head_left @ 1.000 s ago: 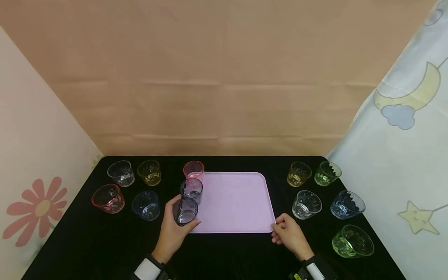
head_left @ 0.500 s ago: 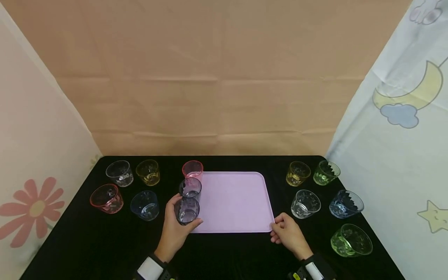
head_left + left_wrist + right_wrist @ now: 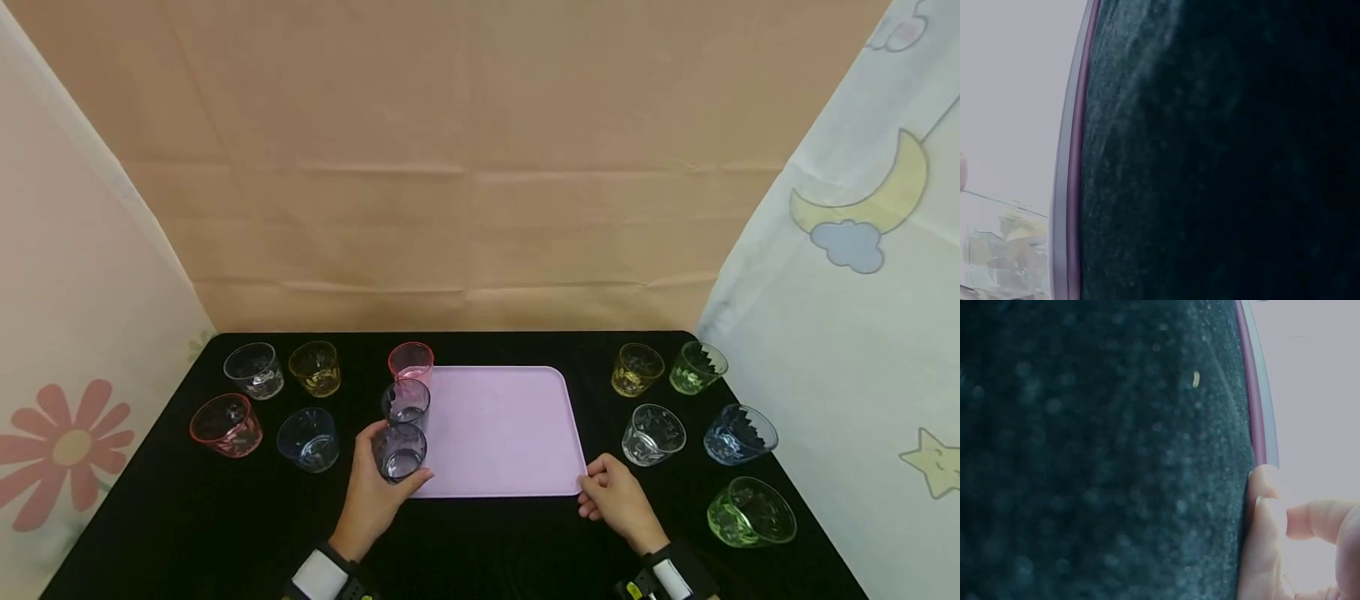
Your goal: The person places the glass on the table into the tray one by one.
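Note:
My left hand [image 3: 371,496] holds a smoky purple-grey glass tumbler [image 3: 401,454] at the front left of a lilac tray [image 3: 502,433], fingers and thumb around its sides. Directly behind it along the tray's left side stand a matching tumbler [image 3: 406,402] and a red-rimmed tumbler [image 3: 410,360]. At the tray's front right corner, my right hand [image 3: 621,504] pinches the edge. The right wrist view shows its thumb and fingers [image 3: 1266,531] at the tray rim [image 3: 1259,394]. In the left wrist view, part of the clear-looking held glass [image 3: 1007,256] appears beside the rim.
Left of the tray stand clear [image 3: 255,372], yellow [image 3: 316,371], red [image 3: 228,427] and blue [image 3: 309,442] tumblers. To the right are yellow [image 3: 636,372], green [image 3: 697,369], clear [image 3: 652,437], blue [image 3: 740,437] and larger green [image 3: 752,515] ones. Black cloth [image 3: 480,550] covers the table.
The held tumbler has shifted very slightly right with the left hand. The right hand stays at the tray corner, and the head view has moved a little.

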A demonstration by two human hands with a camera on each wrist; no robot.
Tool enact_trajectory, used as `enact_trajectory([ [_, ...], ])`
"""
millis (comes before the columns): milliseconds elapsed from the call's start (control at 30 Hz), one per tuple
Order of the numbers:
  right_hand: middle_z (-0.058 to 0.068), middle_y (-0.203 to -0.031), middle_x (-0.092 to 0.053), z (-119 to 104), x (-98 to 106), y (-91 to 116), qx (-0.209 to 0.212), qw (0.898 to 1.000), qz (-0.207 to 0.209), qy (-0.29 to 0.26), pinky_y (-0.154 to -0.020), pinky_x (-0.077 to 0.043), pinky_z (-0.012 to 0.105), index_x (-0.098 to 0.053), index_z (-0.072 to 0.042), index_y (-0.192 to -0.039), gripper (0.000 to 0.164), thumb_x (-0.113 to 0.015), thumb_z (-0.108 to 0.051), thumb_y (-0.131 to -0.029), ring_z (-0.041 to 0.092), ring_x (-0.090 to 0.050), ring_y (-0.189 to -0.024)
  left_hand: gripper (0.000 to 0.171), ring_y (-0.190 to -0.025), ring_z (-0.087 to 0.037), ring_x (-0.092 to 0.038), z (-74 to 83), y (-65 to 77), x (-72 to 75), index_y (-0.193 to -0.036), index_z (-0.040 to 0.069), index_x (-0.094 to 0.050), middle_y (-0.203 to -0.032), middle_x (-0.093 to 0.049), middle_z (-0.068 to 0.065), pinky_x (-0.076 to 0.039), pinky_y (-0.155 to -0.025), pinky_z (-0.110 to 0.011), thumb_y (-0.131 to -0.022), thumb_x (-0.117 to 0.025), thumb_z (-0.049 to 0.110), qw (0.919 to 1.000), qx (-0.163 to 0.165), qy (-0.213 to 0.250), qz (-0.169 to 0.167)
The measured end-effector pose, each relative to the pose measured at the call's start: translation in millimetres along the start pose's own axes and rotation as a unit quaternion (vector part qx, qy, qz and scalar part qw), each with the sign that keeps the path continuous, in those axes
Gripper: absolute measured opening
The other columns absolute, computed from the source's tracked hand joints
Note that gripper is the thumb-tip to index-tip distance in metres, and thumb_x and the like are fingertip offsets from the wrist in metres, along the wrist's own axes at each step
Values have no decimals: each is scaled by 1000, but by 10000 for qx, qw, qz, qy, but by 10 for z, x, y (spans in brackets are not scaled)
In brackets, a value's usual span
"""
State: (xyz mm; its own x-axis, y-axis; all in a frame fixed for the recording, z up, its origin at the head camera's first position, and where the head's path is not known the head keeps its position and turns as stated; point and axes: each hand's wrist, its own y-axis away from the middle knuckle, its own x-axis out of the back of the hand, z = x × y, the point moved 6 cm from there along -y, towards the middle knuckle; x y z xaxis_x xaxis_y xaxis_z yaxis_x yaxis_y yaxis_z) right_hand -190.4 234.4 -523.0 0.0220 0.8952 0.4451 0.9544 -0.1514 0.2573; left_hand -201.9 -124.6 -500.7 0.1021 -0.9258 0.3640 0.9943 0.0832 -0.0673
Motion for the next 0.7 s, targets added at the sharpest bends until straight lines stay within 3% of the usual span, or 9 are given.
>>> enact_trajectory([
  [133,9,-66,-63,-8,0,2,6,10000,-2,-23,-48,-53,31,-51,2,-95,10,-61,2,-95,23,-64,-54,105,-145,-44,-33,-7,-14,17,-153,3,-23,-154,-34,-25,-27,-118,-57,-75,-91,12,10000,24,-20,-24],
  [300,9,-66,-63,-9,-2,3,22,10000,-10,-79,-48,-53,30,-51,2,-96,10,-61,2,-95,23,-64,-54,121,-147,-44,-30,-30,-29,29,-161,7,-7,-158,-30,-24,-26,-118,-57,-75,-92,13,10000,35,-12,-80],
  [533,9,-66,-63,-2,6,9,29,10000,-11,-74,-48,-53,30,-51,2,-96,10,-61,3,-95,23,-64,-54,133,-148,-46,-24,-71,9,35,-163,15,5,-162,-20,-25,-23,-117,-61,-73,-93,20,9988,126,160,-434],
  [600,9,-66,-63,-4,6,9,30,10000,-26,-77,-48,-53,30,-51,2,-96,9,-61,3,-95,23,-64,-54,131,-149,-48,-19,-74,38,40,-163,16,8,-164,-14,-25,-19,-117,-63,-78,-90,23,9977,195,200,-612],
  [700,9,-66,-63,-15,7,8,74,9999,-69,-78,-49,-53,30,-51,3,-96,10,-61,2,-95,23,-65,-54,103,-151,-51,-8,-53,87,49,-162,14,12,-166,-4,-27,-11,-117,-68,-98,-68,26,9947,235,487,-873],
])
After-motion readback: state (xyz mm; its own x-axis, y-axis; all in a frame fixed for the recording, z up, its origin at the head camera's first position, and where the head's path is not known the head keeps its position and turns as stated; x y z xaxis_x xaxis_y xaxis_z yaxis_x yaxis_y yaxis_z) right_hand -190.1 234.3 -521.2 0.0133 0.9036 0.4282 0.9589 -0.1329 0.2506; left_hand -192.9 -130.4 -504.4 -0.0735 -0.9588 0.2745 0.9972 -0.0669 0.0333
